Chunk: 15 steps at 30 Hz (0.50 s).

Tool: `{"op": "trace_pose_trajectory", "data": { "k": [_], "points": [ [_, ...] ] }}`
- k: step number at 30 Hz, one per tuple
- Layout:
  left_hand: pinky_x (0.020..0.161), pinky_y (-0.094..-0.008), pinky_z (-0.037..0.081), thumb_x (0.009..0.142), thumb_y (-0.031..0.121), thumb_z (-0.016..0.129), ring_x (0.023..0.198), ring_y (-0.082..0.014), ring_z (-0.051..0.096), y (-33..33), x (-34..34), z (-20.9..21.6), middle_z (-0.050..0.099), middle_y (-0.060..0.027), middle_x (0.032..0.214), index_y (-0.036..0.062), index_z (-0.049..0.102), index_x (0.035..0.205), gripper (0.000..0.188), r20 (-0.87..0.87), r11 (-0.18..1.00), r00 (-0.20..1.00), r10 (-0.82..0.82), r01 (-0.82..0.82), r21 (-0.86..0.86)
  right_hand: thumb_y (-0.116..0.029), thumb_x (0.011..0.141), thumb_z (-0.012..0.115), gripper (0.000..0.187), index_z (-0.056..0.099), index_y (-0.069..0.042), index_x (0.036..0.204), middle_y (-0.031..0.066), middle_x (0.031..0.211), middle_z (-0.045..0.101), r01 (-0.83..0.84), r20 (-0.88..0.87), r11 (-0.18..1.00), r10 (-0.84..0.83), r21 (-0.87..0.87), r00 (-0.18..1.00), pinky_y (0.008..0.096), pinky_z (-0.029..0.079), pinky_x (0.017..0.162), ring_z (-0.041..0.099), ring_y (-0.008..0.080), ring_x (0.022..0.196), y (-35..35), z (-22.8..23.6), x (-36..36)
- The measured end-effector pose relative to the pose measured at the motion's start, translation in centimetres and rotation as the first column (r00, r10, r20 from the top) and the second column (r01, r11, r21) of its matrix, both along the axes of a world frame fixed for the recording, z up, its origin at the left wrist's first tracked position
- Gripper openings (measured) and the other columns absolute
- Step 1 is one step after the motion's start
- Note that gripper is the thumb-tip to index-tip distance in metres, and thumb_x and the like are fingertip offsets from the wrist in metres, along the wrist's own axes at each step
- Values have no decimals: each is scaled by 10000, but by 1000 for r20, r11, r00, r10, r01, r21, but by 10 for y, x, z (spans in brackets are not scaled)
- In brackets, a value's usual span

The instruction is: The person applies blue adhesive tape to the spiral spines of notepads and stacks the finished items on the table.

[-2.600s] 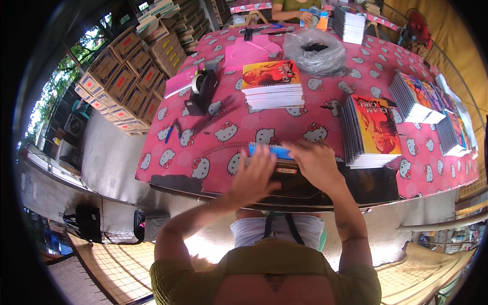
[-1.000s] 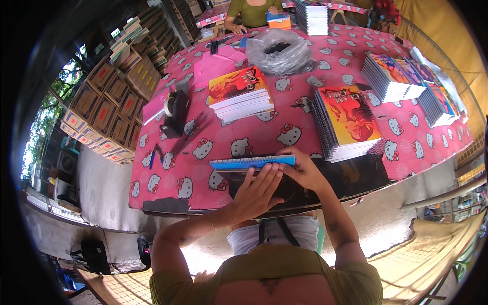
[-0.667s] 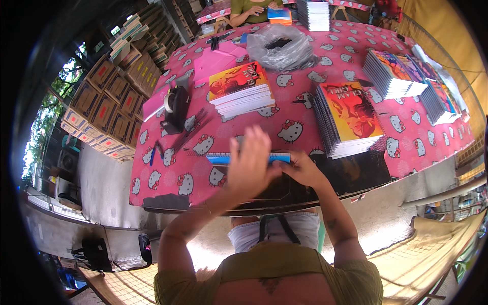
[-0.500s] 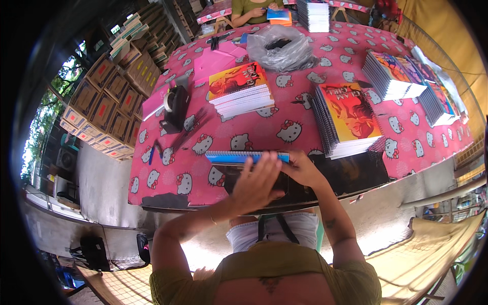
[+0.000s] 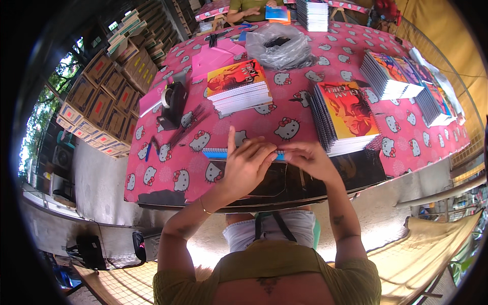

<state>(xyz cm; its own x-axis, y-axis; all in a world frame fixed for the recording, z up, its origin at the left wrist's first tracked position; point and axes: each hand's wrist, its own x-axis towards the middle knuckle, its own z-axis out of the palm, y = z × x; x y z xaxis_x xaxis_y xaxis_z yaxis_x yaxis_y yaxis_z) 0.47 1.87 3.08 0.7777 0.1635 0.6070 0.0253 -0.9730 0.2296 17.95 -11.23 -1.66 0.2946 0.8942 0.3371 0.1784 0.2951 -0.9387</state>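
A blue spiral notebook (image 5: 216, 153) sits near the table's front edge, its coiled wire along the far side. My left hand (image 5: 249, 165) lies across its middle, index finger stretched away while the thumb and other fingers close on the coil. At the notebook's right end my right hand (image 5: 307, 158) pinches the binding, thumb and fingertips together. The fingers hide much of the cover and the coil's right end. Beyond my hands is a stack of notebooks (image 5: 238, 81) with red-yellow covers, and to the right stands a taller similar stack (image 5: 351, 114).
A black tape dispenser (image 5: 174, 104), loose wire coils (image 5: 187, 129) and a blue pen (image 5: 148, 152) lie left. Farther back are pink sheets (image 5: 216, 57) and a clear plastic bag (image 5: 279, 48). More notebook stacks (image 5: 389, 76) stand far right. Across the table sits another person (image 5: 249, 10).
My left hand has turned from lying flat over the notebook to curled fingers with the index raised. My right hand's fingers have come to the coil's right end.
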Motion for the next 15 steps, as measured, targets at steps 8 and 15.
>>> {"op": "trace_pose_trajectory", "data": {
  "k": [8, 15],
  "points": [
    [1203, -576, 159, 960, 167, 650, 904, -269, 690, 10, 4, -1, 714, -71, 869, 56, 691, 962, 119, -114, 996, 993, 7, -16, -84, 6, 844, 710, 115, 691, 11, 958, 83, 861, 717, -89, 317, 991, 116, -96, 942, 272, 570, 708, 713, 148, 790, 6, 44, 24],
    [1058, -519, 404, 887, 121, 695, 873, -310, 677, -6, -3, 9, 694, -107, 863, 35, 677, 1010, 151, -41, 1000, 999, -21, 20, -22, 19, 745, 711, 189, 550, -10, 840, 68, 769, 569, 241, 385, 952, -298, 188, 874, 285, 497, 531, 642, 162, 633, 16, 18, -16]
  ]
}}
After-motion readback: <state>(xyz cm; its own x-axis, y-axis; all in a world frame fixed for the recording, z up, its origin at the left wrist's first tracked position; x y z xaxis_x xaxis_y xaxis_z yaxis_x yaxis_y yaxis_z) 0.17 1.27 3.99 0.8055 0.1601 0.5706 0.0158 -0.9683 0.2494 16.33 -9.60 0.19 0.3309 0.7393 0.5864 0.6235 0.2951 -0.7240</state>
